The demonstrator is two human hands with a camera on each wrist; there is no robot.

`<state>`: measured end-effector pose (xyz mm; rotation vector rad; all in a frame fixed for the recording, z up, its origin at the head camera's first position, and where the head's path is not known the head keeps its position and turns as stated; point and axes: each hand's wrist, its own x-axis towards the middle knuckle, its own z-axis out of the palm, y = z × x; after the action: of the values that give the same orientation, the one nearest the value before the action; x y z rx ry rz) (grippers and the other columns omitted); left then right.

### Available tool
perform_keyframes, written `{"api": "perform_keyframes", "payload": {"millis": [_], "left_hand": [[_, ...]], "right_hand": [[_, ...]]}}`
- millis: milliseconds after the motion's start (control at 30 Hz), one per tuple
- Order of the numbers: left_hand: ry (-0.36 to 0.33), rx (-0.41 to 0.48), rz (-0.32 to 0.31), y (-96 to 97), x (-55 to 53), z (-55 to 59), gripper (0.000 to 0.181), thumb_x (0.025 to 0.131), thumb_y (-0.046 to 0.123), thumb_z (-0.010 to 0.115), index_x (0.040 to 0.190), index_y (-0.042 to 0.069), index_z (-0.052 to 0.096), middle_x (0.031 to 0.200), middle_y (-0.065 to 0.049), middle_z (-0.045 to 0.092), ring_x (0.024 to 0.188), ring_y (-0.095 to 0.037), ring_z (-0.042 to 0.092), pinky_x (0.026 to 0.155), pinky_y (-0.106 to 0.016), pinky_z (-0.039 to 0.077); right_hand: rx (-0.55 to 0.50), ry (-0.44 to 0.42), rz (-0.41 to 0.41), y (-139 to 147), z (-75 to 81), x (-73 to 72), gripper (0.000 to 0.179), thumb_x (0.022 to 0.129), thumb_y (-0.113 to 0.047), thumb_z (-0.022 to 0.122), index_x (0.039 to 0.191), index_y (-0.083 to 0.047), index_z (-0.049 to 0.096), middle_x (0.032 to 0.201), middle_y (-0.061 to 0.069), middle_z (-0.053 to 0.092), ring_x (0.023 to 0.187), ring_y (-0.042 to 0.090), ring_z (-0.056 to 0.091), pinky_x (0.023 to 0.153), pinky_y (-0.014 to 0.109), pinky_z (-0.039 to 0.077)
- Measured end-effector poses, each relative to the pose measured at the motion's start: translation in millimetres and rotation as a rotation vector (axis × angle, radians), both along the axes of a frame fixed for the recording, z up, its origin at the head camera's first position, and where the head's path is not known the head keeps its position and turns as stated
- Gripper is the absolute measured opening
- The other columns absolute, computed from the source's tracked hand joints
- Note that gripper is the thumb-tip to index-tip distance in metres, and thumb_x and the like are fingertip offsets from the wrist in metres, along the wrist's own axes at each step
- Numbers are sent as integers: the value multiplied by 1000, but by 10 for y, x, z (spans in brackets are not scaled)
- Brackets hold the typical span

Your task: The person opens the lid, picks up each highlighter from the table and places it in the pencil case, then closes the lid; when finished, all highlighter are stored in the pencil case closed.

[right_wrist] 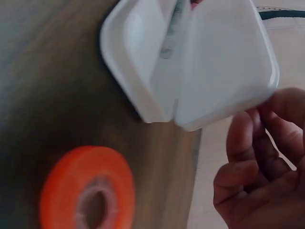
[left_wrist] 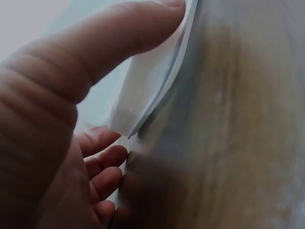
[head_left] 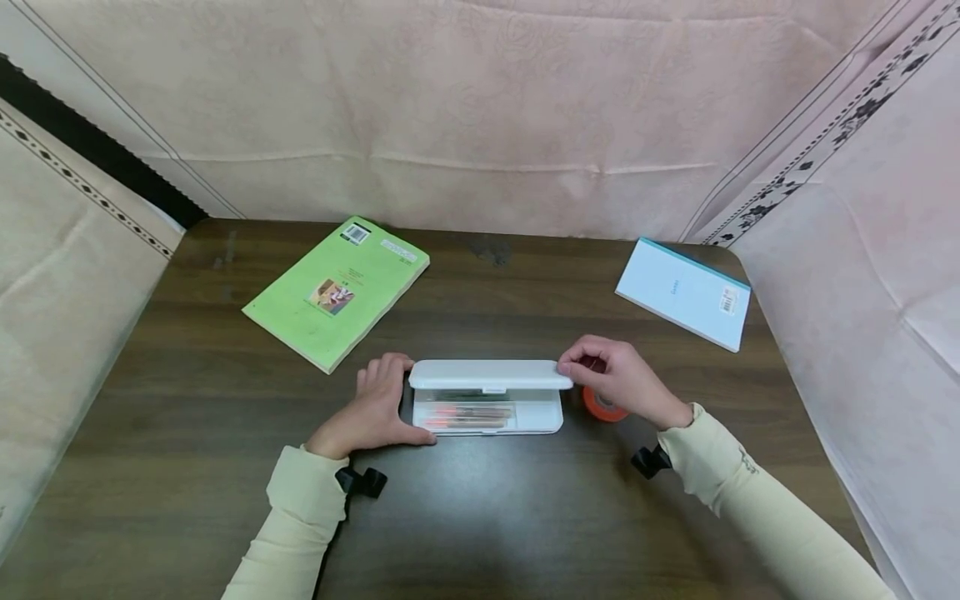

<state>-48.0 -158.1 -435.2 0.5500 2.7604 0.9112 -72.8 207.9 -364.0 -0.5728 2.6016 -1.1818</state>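
A white pencil case (head_left: 542, 417) lies at the table's middle with its lid (head_left: 491, 373) partly raised. Several slim pens or refills (head_left: 468, 417) show inside, in a clear sleeve. My left hand (head_left: 378, 408) holds the case's left end, thumb along the front edge and fingers round the far side. At the lid's right corner, my right hand (head_left: 622, 379) pinches the rim between thumb and fingers. In the right wrist view, the lid (right_wrist: 228, 62) stands tilted up from the base (right_wrist: 126, 52). Below the right hand sits an orange tape roll (head_left: 600, 408), partly covered by it.
A green book (head_left: 330, 308) lies at the back left of the dark wooden table (head_left: 480, 517). At the back right is a light blue booklet (head_left: 682, 292). Pale patterned cloth (head_left: 480, 108) hangs behind and along both sides.
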Motion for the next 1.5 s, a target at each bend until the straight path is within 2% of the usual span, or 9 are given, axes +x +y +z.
{"api": "perform_keyframes", "payload": {"millis": [133,233,367,500,633,767,933,1233,1500], "left_hand": [[-25,18,-7,-33,-14,-2,101,57,55,89,129,5,40,127,-13,44,111,-29,35,88,-41,25],[-99,96,-32,-79,-18,21,100,63,55,86,136,9,37,130,-11,43,116,-28,35,91,-44,24],[-183,227,-74,-147,-33,62,80,81,44,77,143,17,35,133,-7,43,120,-26,36,93,-46,23],[-187,257,-85,-158,-45,92,63,89,38,69,141,20,39,131,-6,46,120,-24,38,93,-46,24],[-191,243,-82,-152,-43,108,67,87,42,72,141,21,39,131,-5,46,120,-23,37,94,-47,23],[-184,211,-74,-123,-28,98,73,82,44,76,140,21,39,132,-4,45,120,-23,37,95,-47,23],[-165,163,-74,-83,-3,86,79,77,44,80,138,18,38,131,-6,45,119,-25,37,95,-48,23],[-170,168,-68,-102,20,118,81,76,42,81,138,17,37,131,-6,44,119,-25,38,96,-47,21],[-164,169,-78,-112,25,123,81,76,42,81,138,16,37,130,-7,44,119,-25,38,92,-45,20]], "right_hand": [[12,11,67,-28,-82,1,7,91,-22,71,97,-20,73,94,-5,67,76,14,56,69,24,49],[13,16,93,-42,-112,2,7,91,-21,71,98,-19,73,93,-4,67,76,13,55,69,24,49],[12,22,104,-51,-126,24,8,90,-20,72,97,-18,72,91,-4,66,76,12,55,68,24,48],[24,48,114,-54,-142,32,9,88,-16,74,96,-18,72,90,-5,65,75,10,55,67,24,49],[93,69,91,-67,-159,-10,10,86,-15,75,95,-17,71,90,-4,66,76,11,56,69,24,51],[183,48,51,-94,-174,-75,10,87,-16,75,96,-16,72,92,-2,68,78,12,57,73,26,52],[260,11,67,-139,-170,-94,17,85,-18,77,101,-15,72,95,0,68,80,14,58,75,29,52],[314,51,61,-151,-139,-23,24,83,-21,80,104,-14,72,95,1,67,79,14,56,74,30,51],[346,19,47,-197,-127,-25,24,82,-22,80,103,-12,70,95,2,67,79,16,56,74,30,50]]}}
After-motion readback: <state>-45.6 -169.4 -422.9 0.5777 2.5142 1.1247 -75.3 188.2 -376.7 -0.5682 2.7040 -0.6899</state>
